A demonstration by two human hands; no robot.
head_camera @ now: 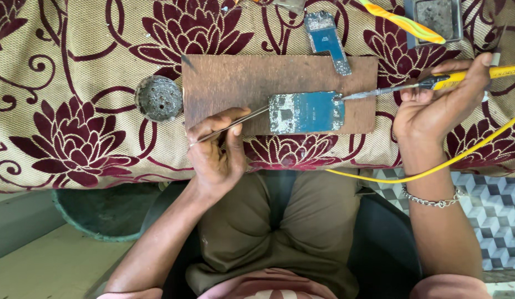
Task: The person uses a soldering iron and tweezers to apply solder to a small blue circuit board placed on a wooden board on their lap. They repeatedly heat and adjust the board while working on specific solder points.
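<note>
Soldering work on the blue circuit board [306, 112] looks under way; the left hand [217, 152] pinches thin tweezers [229, 126], tips at the board's near-left edge; the right hand [434, 108] grips a yellow-handled soldering iron [412, 86], tip touching the board's right edge, just left of that hand; next, I judge, needs steady tweezers and a precise tip.

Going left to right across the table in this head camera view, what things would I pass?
Round metal dish → left hand with tweezers → blue circuit board on wooden board → soldering iron → right hand.
</note>
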